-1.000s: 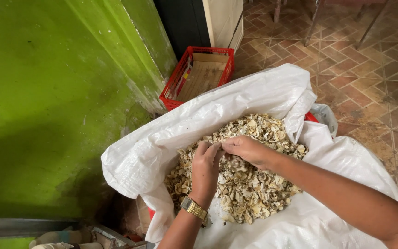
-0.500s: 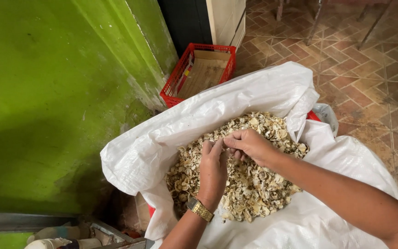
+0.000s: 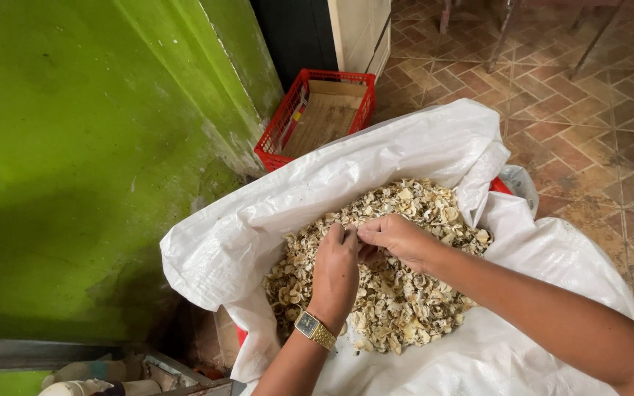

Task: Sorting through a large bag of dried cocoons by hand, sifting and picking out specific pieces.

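Both hands meet over the heap of dried shell pieces (image 3: 398, 293) in the open white woven sack (image 3: 420, 158); left hand (image 3: 335, 271) and right hand (image 3: 398, 238) pinch one small piece together, fingertips narrow, probably picking it apart; sack mouth's rolled back for access.

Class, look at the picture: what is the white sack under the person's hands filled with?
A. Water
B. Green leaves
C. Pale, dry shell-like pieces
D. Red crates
C: both the left hand and the right hand rest on a heap of pale, dry shell-like pieces inside the open white sack.
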